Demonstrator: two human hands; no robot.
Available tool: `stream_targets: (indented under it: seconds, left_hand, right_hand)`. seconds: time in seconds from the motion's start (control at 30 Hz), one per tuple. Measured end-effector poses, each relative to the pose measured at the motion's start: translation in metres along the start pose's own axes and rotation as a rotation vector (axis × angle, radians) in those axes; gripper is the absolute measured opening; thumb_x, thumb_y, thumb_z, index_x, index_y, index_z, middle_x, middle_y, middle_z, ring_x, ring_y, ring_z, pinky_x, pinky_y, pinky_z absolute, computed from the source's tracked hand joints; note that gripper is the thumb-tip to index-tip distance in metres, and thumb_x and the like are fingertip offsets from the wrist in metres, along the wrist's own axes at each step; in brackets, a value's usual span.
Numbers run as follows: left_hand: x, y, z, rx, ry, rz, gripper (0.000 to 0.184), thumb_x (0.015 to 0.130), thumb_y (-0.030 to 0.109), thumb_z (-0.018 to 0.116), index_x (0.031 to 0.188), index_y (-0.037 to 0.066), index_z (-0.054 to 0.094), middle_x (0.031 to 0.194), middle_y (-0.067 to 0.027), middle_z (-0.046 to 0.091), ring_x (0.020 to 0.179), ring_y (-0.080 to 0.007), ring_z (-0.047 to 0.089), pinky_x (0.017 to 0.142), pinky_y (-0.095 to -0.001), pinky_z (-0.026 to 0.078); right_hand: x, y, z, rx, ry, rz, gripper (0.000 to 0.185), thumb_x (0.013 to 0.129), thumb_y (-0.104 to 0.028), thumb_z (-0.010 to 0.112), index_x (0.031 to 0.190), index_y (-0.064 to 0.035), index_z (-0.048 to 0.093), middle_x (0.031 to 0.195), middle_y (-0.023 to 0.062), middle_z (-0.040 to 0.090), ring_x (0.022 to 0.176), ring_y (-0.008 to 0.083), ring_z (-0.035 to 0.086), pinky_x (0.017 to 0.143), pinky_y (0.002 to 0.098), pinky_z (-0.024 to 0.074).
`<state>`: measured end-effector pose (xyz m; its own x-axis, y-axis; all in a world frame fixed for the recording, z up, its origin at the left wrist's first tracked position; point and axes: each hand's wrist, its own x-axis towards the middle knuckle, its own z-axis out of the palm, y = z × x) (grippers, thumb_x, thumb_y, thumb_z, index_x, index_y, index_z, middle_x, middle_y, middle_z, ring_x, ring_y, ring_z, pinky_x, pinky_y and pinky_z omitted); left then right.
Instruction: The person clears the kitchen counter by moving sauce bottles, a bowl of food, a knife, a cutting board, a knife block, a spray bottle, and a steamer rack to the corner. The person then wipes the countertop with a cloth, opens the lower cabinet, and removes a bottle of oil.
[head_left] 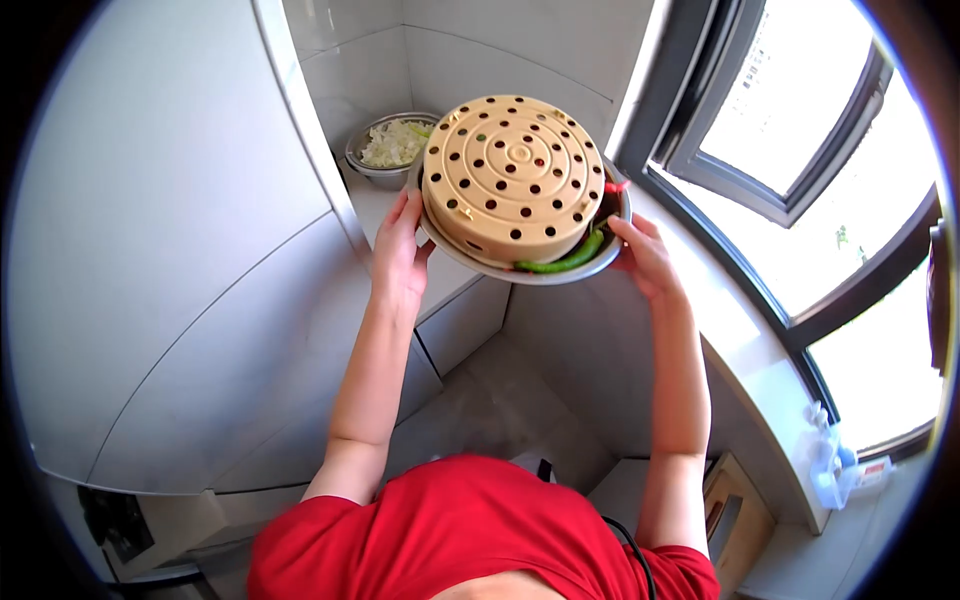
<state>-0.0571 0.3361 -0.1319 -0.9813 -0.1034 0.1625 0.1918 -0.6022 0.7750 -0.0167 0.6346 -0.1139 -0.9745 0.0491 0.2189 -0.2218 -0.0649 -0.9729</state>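
While the wide metal bowl (601, 264) is supported from both sides, its rim is best kept level, as the round perforated tray (519, 154) inside is seated off-centre, toward the left fingers, and could slide if one side were dipped. An even grip, with the load shared between both hands, is judged advisable. Near the right fingers, a green chilli (562, 266) and a red chilli (617, 187) are exposed in the gap between tray and rim; the red one is seen poking past the rim, so knocks on that side are to be avoided. Left hand (402, 250): fingers closed on the bowl's outer side, palm turned inward. Right hand (648, 262): fingers clamped at the opposite side, thumb laid by the rim. Both forearms are extended forward from bent elbows, roughly symmetrical about the bowl. Whether the base is in contact with the table (372, 203) cannot be told. Beyond the left fingers, a small metal bowl (384, 178) of chopped pale vegetable (393, 145) is noted, set apart from the grip.
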Motion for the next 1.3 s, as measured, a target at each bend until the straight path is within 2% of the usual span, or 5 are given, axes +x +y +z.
stream_targets:
  seconds: [0.27,0.47,0.53,0.8,1.3]
  left_hand:
    - [0.018,-0.023,0.024,-0.205,0.199,0.163,0.043,0.088,0.025,0.058,0.128,0.014,0.045,0.114,0.0005,0.056,0.103,-0.0138,0.051,0.091,-0.0456,0.037]
    - [0.036,-0.022,0.021,-0.362,0.244,0.277,0.027,0.087,0.019,0.059,0.11,0.004,0.055,0.11,-0.0085,0.058,0.102,-0.0221,0.055,0.089,-0.0444,0.046]
    - [0.053,-0.019,0.02,-0.34,0.243,0.193,0.032,0.089,0.018,0.056,0.12,0.016,0.051,0.112,-0.001,0.057,0.103,-0.0171,0.053,0.089,-0.0446,0.039]
    - [0.069,0.003,0.022,-0.421,0.195,0.188,0.024,0.091,0.011,0.049,0.115,0.013,0.05,0.11,-0.0061,0.058,0.1,-0.0221,0.056,0.083,-0.0461,0.047]
    - [0.063,0.015,0.038,-0.509,0.245,0.129,0.023,0.094,0.011,0.042,0.114,0.006,0.052,0.112,-0.0092,0.058,0.1,-0.0237,0.057,0.088,-0.0423,0.047]
  right_hand:
    - [0.057,-0.02,-0.012,0.018,-0.168,-0.037,0.028,0.087,-0.015,0.052,0.102,0.0082,0.051,0.093,0.0184,0.06,0.077,0.0291,0.064,0.068,0.0398,0.0578]
    - [0.097,-0.023,-0.012,0.121,-0.334,-0.036,0.03,0.087,-0.01,0.051,0.107,0.0108,0.044,0.094,0.0212,0.058,0.077,0.0323,0.064,0.068,0.0432,0.0585]
    - [0.116,-0.022,-0.015,0.134,-0.359,-0.028,0.039,0.086,-0.009,0.051,0.115,0.0112,0.034,0.097,0.0225,0.056,0.078,0.034,0.064,0.068,0.0448,0.0583]
    - [0.144,-0.022,-0.003,0.244,-0.295,0.079,0.077,0.085,-0.005,0.051,0.138,-0.0012,-0.006,0.122,0.0281,0.04,0.083,0.0411,0.062,0.065,0.0539,0.0564]
    - [0.139,-0.038,0.013,0.243,-0.148,0.213,0.072,0.087,-0.005,0.047,0.14,-0.0043,-0.003,0.131,0.0282,0.032,0.091,0.0441,0.058,0.063,0.0555,0.0557]
